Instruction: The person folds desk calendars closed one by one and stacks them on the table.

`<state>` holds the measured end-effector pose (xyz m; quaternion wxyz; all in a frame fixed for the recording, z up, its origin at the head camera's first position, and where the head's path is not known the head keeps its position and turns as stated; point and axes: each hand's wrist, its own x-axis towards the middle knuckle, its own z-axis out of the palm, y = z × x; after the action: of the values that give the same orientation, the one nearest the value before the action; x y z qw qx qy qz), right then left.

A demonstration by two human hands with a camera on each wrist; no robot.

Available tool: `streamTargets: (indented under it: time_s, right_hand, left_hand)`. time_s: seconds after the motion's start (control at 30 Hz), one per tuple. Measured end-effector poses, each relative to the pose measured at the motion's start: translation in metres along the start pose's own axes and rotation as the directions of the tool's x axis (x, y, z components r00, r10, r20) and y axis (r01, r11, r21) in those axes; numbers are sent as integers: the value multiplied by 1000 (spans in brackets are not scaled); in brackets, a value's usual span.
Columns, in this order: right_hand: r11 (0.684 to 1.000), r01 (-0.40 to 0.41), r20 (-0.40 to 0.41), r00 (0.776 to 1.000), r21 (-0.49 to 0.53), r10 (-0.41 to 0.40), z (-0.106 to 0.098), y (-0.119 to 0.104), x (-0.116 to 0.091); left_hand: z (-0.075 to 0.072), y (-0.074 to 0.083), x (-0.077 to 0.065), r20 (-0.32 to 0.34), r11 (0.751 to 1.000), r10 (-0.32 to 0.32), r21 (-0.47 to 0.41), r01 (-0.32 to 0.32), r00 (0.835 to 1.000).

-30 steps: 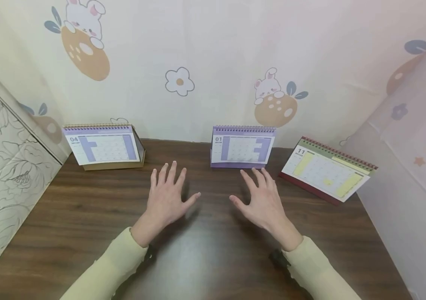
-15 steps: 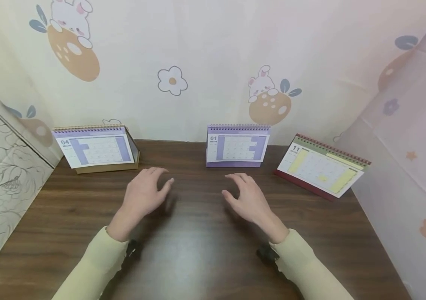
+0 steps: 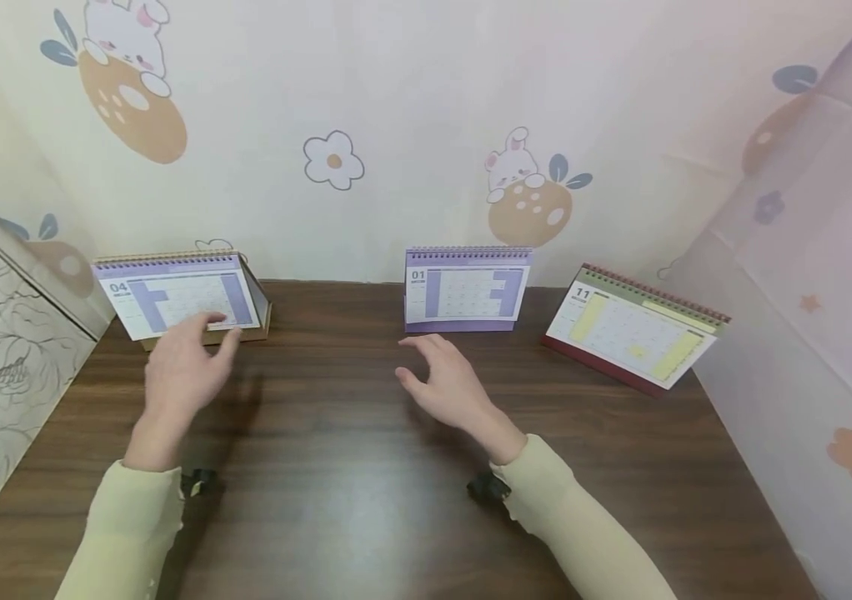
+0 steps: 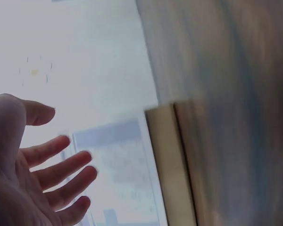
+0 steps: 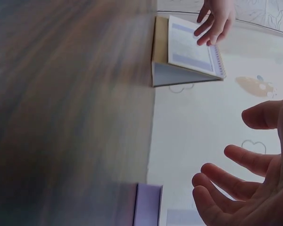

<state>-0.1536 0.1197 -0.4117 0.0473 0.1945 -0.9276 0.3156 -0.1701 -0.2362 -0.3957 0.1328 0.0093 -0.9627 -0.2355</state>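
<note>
My left hand (image 3: pixel 184 367) hovers in front of the desk calendar marked 04 (image 3: pixel 186 292), its fingers loosely bent and holding nothing. In the left wrist view that calendar's page (image 4: pixel 125 179) shows just beyond the fingertips. The calendar has a purple-and-white page on a tan stand (image 5: pixel 160 40). My right hand (image 3: pixel 448 379) hangs over the table before the purple desk calendar marked 01 (image 3: pixel 467 292); its fingers are relaxed with nothing between them. A third desk calendar, marked 11 (image 3: pixel 632 329), with a yellow-green page and dark red base, stands angled at the right.
All three calendars stand along the back of a dark wood table (image 3: pixel 351 467). Behind it hangs a pale curtain (image 3: pixel 411 100) printed with rabbits and flowers. A line-drawn floral panel (image 3: pixel 13 367) borders the left side, and a pale printed cloth (image 3: pixel 801 275) the right.
My left hand has swung left, from mid-table to the 04 calendar. My right hand has shifted a little left. Both hands' spread fingers have relaxed into a bend. The head view has turned slightly.
</note>
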Motion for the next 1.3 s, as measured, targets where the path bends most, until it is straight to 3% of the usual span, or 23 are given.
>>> streamTargets:
  time_s: [0.17, 0.33, 0.53, 0.77, 0.93, 1.03, 1.1, 1.17, 1.3]
  right_hand:
    - [999, 0, 12, 1000, 35, -1, 7, -11, 15]
    - [998, -21, 38, 999, 54, 19, 14, -17, 28]
    - [994, -60, 63, 997, 97, 54, 18, -21, 41]
    - [985, -72, 52, 997, 155, 65, 24, -26, 59]
    - [978, -81, 57, 996, 190, 71, 30, -35, 77]
    - [971, -95, 60, 995, 218, 84, 33, -42, 88]
    - [965, -108, 60, 994, 237, 96, 36, -47, 96]
    - [957, -123, 61, 992, 263, 111, 39, -52, 102]
    - [931, -165, 79, 986, 327, 147, 46, -62, 114]
  left_hand:
    - [-18, -25, 13, -132, 992, -115, -60, 108, 985]
    - [-37, -47, 25, -177, 970, -225, -136, 203, 958]
    - [-51, -64, 38, -105, 934, -321, -202, 296, 941]
    - [-52, -76, 56, -18, 884, -396, -279, 376, 918]
    - [-54, -83, 68, 18, 807, -454, -415, 420, 891]
    - [-59, -86, 74, 59, 767, -459, -478, 429, 886]
    - [-63, -89, 78, 90, 760, -445, -488, 429, 891]
    - [-68, -91, 81, 123, 769, -431, -469, 435, 894]
    - [-77, -96, 84, 189, 760, -455, -427, 491, 870]
